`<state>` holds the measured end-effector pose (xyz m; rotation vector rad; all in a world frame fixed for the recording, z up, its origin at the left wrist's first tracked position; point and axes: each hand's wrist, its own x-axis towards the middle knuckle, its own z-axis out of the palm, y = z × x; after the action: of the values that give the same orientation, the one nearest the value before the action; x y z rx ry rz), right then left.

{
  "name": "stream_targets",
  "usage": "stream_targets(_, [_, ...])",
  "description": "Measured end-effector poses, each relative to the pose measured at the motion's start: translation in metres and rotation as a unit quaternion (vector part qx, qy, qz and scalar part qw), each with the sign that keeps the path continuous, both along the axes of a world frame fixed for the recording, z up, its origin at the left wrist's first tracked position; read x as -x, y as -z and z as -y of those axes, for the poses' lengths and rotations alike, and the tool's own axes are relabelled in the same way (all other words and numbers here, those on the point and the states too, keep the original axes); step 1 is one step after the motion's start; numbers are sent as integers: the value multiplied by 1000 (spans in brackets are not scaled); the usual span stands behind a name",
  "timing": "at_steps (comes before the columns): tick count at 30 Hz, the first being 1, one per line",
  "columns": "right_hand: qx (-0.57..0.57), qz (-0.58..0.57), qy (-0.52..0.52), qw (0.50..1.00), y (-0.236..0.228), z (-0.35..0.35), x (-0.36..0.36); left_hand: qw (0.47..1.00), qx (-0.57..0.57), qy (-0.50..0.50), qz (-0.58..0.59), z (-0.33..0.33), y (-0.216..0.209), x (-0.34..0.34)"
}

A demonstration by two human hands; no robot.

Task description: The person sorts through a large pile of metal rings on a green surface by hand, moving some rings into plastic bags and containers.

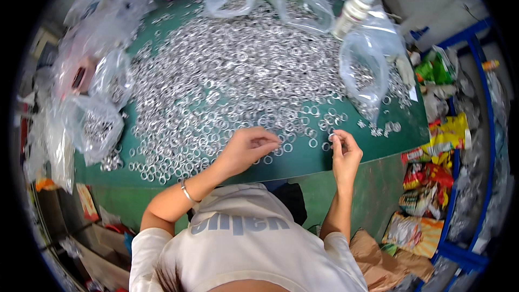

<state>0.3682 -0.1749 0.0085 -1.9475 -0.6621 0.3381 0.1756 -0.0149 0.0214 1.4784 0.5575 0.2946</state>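
Rings everywhere: a wide heap of small silver rings (227, 86) covers the green table (303, 163). Left hand (246, 148) rests at the heap's near edge, fingers curled down onto loose rings. Right hand (345, 154) is raised just beside it, fingertips pinched on a single ring (332, 137). Clear bags of rings (363, 75) stand along the sides.

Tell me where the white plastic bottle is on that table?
In the head view, the white bottle lies at the far right of the green table, beyond the ring pile, just above a clear bag.
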Motion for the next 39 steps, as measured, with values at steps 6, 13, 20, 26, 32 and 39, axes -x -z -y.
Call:
stream_targets(6, [-20,38,142,989,11,54,-29,961,-236,134,51,29,17,-153])
stream_targets(13, [-27,40,147,988,16,63,-38,920,-373,113,47,63,50,-222])
stream_targets(20, [-110,-40,61,991,13,47,-15,985,-96,140,12,52,18,-127])
stream_targets(26, [-68,-41,-246,966,3,-27,71,913,405,-16,38,33,14,6])
stream_targets(32, [-108,-76,-336,933,-1,-73,95,892,403,-177,101,19,23,82])
stream_targets(39, [37,321,-269,907,5,-113,72,856,412,-267,163,9,11,109])
